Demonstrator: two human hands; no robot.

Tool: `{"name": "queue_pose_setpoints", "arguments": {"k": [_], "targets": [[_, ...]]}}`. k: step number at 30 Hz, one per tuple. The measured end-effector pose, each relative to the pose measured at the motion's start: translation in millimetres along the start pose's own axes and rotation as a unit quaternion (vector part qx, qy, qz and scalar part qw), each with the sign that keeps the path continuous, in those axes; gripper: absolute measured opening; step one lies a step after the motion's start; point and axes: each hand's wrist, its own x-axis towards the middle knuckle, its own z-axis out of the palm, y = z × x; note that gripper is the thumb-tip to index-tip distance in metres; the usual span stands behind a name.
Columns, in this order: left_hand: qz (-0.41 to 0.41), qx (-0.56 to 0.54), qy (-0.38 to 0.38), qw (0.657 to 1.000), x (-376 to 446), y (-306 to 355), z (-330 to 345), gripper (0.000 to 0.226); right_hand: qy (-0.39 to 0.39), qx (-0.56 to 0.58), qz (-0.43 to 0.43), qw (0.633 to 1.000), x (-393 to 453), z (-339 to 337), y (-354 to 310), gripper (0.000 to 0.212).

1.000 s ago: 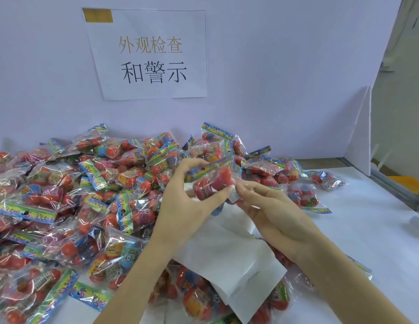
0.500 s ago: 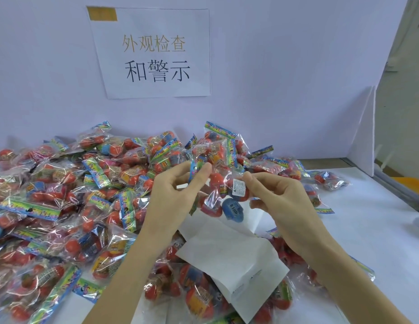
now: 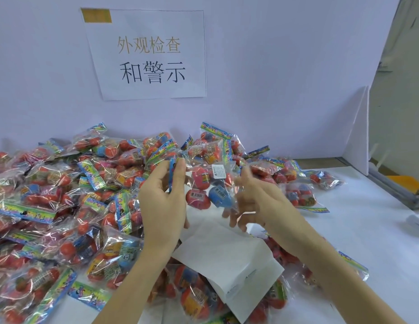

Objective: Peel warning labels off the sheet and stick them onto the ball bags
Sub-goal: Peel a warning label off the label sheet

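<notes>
Crinkly clear plastic is the story here: the left hand [image 3: 163, 202] pinches the ball bag [image 3: 203, 183] by its printed header strip, thumb and fingers clamped on that stiffer edge, holding it up over the middle of the desk [image 3: 367, 218]. A white warning label [image 3: 218, 171] sits on the bag's upper face. The right hand [image 3: 255, 199] hovers just beside the bag, blurred, fingers loosely spread and apparently gripping nothing, though I can't be sure a fingertip isn't brushing the film. This bag should be light, floppy and slippery, with balls shifting inside, so the header is the place to grab. The label sheet [image 3: 227, 253] lies below, partly hidden by both wrists; its remaining labels are too small to make out. The heap of bags [image 3: 63, 195] runs off the desk's left edge.
</notes>
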Motion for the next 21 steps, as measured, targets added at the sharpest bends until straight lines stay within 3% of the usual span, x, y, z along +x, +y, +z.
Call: {"name": "queue_pose_setpoints", "arguments": {"k": [2, 10, 11, 14, 17, 21], "targets": [[0.002, 0.007, 0.007, 1.0, 1, 0, -1, 0.041, -0.049, -0.048, -0.01, 0.998, -1, 2, 2, 0.049], [-0.002, -0.022, -0.007, 1.0, 7, -1, -3, 0.041, -0.096, -0.07, -0.015, 0.993, 0, -10, 6, 0.074], [-0.007, -0.03, -0.01, 0.999, 8, 0, -3, 0.039, -0.119, -0.065, -0.011, 0.991, 0, -12, 6, 0.071], [0.013, -0.005, -0.024, 1.0, 9, 1, -4, 0.038, -0.178, -0.059, -0.004, 0.982, -1, -15, 5, 0.031], [0.021, 0.014, -0.038, 0.999, 6, 4, -4, 0.042, -0.181, -0.046, 0.041, 0.981, 1, -13, 8, 0.05], [-0.055, -0.109, -0.085, 0.989, 3, 12, -7, 0.049, -0.138, -0.049, 0.018, 0.989, 3, -16, 9, 0.042]]}}
